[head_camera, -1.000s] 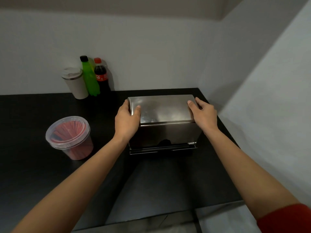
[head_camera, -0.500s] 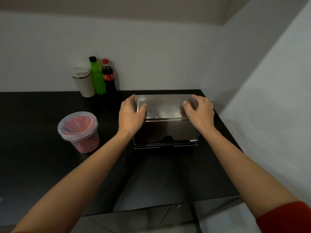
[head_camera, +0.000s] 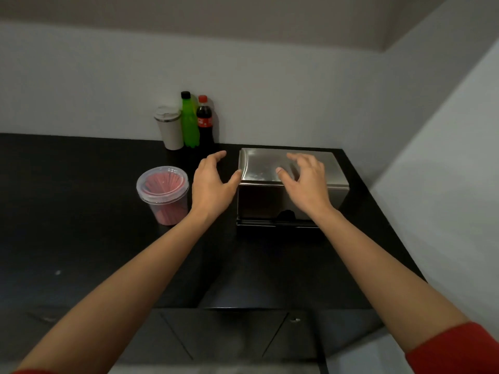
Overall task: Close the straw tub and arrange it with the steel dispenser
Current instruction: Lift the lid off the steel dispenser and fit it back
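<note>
- Steel dispenser at centre right, long axis left-right, slot facing the viewer.
- Lidded tub upright, left of it.
- Left hand and right hand spread, empty.

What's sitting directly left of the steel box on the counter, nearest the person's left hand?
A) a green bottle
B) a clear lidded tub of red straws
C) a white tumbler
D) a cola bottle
B: the clear tub of red straws stands just left of the left hand and the steel dispenser; the drinks stand back by the wall.
</note>
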A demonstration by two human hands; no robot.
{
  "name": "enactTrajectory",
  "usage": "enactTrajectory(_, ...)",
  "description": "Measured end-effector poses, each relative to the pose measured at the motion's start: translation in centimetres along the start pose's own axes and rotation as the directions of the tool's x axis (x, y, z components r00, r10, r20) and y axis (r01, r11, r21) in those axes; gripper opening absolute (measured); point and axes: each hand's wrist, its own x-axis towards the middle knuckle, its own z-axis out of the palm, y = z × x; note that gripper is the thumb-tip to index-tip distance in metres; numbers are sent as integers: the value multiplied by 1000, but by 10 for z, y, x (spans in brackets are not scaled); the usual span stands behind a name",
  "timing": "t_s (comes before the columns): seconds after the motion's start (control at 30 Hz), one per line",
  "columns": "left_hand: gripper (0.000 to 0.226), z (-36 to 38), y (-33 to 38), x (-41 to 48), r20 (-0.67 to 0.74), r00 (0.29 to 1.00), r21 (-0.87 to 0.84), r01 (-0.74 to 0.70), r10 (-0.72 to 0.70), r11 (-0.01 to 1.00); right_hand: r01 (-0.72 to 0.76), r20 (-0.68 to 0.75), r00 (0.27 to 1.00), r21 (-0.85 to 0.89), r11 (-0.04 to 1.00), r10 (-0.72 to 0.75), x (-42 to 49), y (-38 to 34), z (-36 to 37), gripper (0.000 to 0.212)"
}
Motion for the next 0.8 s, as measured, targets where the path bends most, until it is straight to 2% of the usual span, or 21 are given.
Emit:
enactTrajectory(0.27,64,-44,-32,0,-46,999,106,-11,16,994,115,85,989,78,990,-122,-4,-48,38,50)
enactTrajectory(0.53,80,-87,-84,37,86,996,145,-45,33,988,100,156,979,205,974,-133,12,-108,106,50)
enactTrajectory(0.67,87,-100,-112,51,200,979,176,-72,36,982,-81,256,967,315,946,-3,11,-122,143,50)
enactTrajectory(0.8,99,-108,-138,54,311,950,136,-67,21,989,-284,341,925,334,898,166,8,-124,170,54)
